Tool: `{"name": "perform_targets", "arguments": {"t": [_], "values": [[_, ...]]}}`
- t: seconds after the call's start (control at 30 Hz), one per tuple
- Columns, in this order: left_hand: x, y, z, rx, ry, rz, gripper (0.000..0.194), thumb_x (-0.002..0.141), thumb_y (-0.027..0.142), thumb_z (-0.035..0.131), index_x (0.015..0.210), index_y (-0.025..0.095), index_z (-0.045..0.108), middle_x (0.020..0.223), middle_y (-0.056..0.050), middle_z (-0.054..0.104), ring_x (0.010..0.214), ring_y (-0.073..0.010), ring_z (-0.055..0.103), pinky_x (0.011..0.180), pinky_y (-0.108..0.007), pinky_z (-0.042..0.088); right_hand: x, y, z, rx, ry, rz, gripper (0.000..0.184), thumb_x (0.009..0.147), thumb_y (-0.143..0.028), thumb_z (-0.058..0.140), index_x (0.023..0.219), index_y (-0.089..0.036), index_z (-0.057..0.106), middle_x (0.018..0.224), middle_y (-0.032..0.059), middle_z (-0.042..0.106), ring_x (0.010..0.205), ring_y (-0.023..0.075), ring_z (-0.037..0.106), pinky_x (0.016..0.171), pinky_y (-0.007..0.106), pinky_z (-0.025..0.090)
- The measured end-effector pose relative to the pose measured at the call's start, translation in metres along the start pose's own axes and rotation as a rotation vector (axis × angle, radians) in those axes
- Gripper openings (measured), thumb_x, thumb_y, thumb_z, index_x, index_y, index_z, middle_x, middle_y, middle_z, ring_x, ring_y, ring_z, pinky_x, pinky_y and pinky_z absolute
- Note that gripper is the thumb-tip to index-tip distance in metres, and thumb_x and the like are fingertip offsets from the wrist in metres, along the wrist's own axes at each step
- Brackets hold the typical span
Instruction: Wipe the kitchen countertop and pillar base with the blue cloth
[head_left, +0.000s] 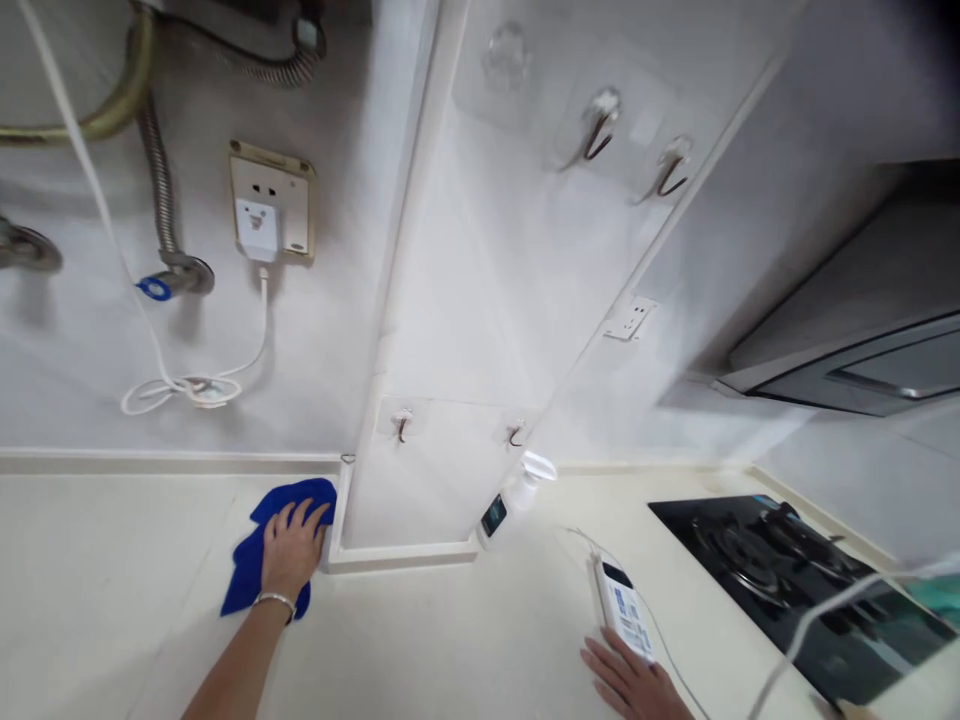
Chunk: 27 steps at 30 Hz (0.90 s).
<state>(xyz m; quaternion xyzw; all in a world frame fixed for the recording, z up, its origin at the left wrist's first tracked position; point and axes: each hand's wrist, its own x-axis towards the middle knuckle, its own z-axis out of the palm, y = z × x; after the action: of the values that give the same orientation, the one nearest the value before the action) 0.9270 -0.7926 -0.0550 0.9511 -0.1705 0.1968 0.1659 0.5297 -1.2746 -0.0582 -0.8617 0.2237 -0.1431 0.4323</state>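
My left hand (292,548) presses flat on a blue cloth (247,570) on the cream countertop (450,640), right against the base of a white wall column (450,350). Its fingers are spread over the cloth and a bracelet sits on the wrist. At the bottom edge, my right hand (630,682) rests flat on the countertop, fingertips touching a small white device with a label and a cord (624,610). A white spray bottle (514,500) stands against the column's right corner, between my two hands.
A black gas hob (795,590) lies at the right under a range hood (862,340). The wall holds a socket with a white plug (270,205), a looped cable (187,388), metal hoses (157,170) and hooks (600,130). A white cable (825,610) crosses the lower right.
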Motion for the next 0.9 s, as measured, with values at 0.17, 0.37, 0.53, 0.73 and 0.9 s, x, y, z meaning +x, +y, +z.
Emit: {"name": "perform_targets", "arguments": {"t": [0.17, 0.37, 0.53, 0.73, 0.9], "values": [[0.031, 0.0, 0.01, 0.041, -0.036, 0.003, 0.046, 0.096, 0.033, 0.032, 0.13, 0.025, 0.063, 0.14, -0.009, 0.059, 0.134, -0.0321, 0.037, 0.111, -0.05, 0.025, 0.004, 0.008, -0.003, 0.138, -0.107, 0.175, 0.049, 0.07, -0.054, 0.053, 0.116, -0.047, 0.068, 0.116, -0.0023, 0.072, 0.135, 0.0333, 0.051, 0.082, 0.049, 0.055], [0.063, 0.007, 0.018, 0.033, -0.103, -0.107, 0.044, 0.094, 0.03, 0.035, 0.127, 0.023, 0.064, 0.136, -0.014, 0.057, 0.128, -0.0339, 0.038, 0.104, -0.053, 0.029, 0.01, 0.009, -0.007, 0.292, -0.2, 0.35, 0.05, 0.087, -0.051, 0.027, 0.121, -0.051, 0.064, 0.121, -0.0088, 0.071, 0.126, 0.0294, 0.059, 0.086, 0.049, 0.054], [0.069, 0.007, 0.018, 0.056, -0.115, -0.114, 0.044, 0.094, 0.03, 0.036, 0.126, 0.024, 0.064, 0.136, -0.014, 0.056, 0.127, -0.0347, 0.039, 0.102, -0.054, 0.032, 0.01, -0.005, -0.006, 0.373, -0.222, 0.405, 0.054, 0.09, -0.047, 0.02, 0.12, -0.052, 0.064, 0.128, -0.0112, 0.067, 0.128, 0.0263, 0.058, 0.091, 0.047, 0.053], [0.046, -0.001, 0.018, 0.036, -0.019, -0.068, 0.045, 0.095, 0.035, 0.034, 0.125, 0.022, 0.066, 0.135, -0.011, 0.057, 0.128, -0.0327, 0.041, 0.105, -0.051, 0.033, 0.007, -0.023, -0.005, 0.422, -0.204, 0.322, 0.058, 0.093, -0.049, 0.016, 0.12, -0.043, 0.067, 0.125, -0.005, 0.07, 0.122, 0.0232, 0.063, 0.086, 0.039, 0.054], [0.007, -0.002, -0.001, 0.028, -0.052, -0.033, 0.044, 0.093, 0.036, 0.038, 0.126, 0.028, 0.066, 0.135, -0.011, 0.06, 0.126, -0.0318, 0.044, 0.104, -0.05, 0.036, 0.003, -0.036, -0.006, 0.403, -0.221, 0.288, 0.063, 0.092, -0.048, 0.012, 0.125, -0.034, 0.065, 0.136, 0.0019, 0.063, 0.122, 0.0191, 0.063, 0.087, 0.033, 0.054]]}}
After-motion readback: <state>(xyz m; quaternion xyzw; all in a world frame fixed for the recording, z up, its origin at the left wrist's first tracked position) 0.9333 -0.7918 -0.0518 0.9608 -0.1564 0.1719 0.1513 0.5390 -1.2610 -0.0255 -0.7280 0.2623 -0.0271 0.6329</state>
